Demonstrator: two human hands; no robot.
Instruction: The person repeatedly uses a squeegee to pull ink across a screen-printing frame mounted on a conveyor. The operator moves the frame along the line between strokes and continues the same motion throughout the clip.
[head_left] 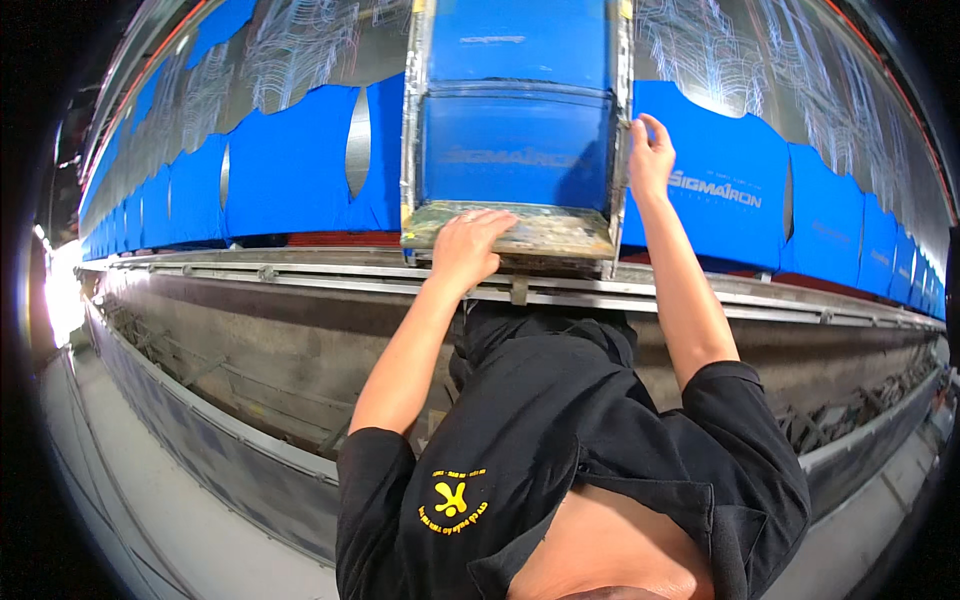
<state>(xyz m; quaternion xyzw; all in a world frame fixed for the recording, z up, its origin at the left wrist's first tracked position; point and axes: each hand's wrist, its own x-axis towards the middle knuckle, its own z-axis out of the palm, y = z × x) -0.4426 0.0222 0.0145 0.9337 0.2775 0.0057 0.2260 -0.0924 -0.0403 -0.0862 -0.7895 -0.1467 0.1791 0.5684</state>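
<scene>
In front of me lies a screen printing frame (pixel 615 90) with worn, paint-stained rails and mesh that shows blue. A stained board (pixel 560 228) crosses its near end. My left hand (pixel 468 243) rests on the left part of this board, its fingers stretched over the top and the thumb apart. At the right rail, my right hand (pixel 650 160) has bent fingers pinched against the outer side; part of the contact is hidden. Blue fabric pieces (pixel 290 170) lie side by side on both sides of the frame, and the one at right (pixel 700 215) bears a pale print.
A long table with a metal rail (pixel 330 272) along its near edge runs left and right. Its grey top (pixel 300 60) shows beyond the fabric. Below lies a trough-like space with metal bracing (pixel 250 400). Behind me is a pale floor (pixel 190 500).
</scene>
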